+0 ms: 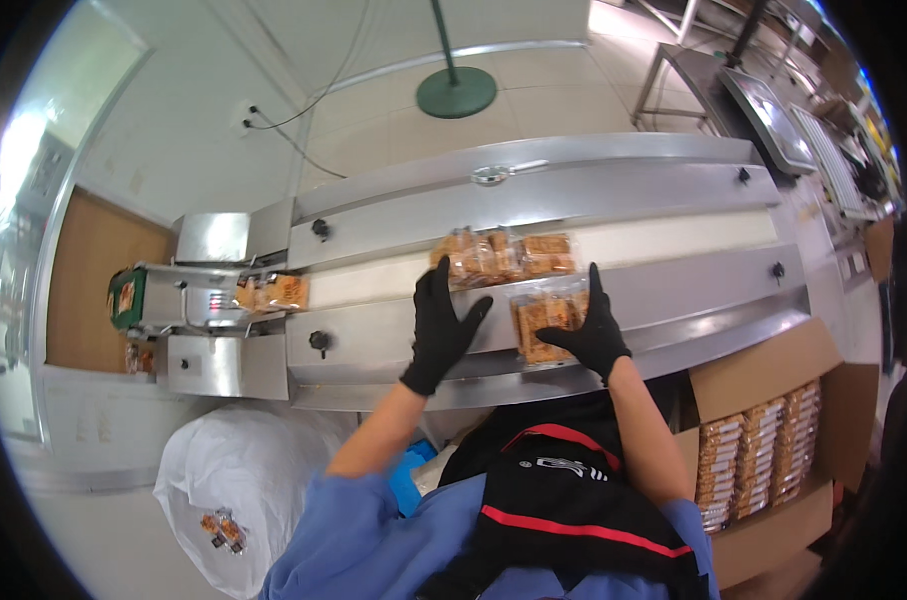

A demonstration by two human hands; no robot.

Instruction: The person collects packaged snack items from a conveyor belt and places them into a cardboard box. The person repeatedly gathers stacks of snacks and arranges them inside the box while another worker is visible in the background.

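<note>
My left hand (446, 326), in a black glove, is held with thumb and fingers apart. Its index fingertip is at the left end of a row of clear-wrapped snack packets (480, 255) on the white conveyor belt (671, 236). Nearer to me, a second group of snack packets (540, 326) is over the belt's steel side ledge. My right hand (594, 334), gloved the same way, grips this group at its right end, the thumb across its top and the fingers along its side. The fingers partly hide the packets' right edge.
More packets (273, 292) are at the steel chute on the left. An open cardboard box (768, 375) of stacked packets stands at lower right. A white plastic bag (228, 457) is at lower left. A round, handled metal object (492, 175) lies on the far ledge.
</note>
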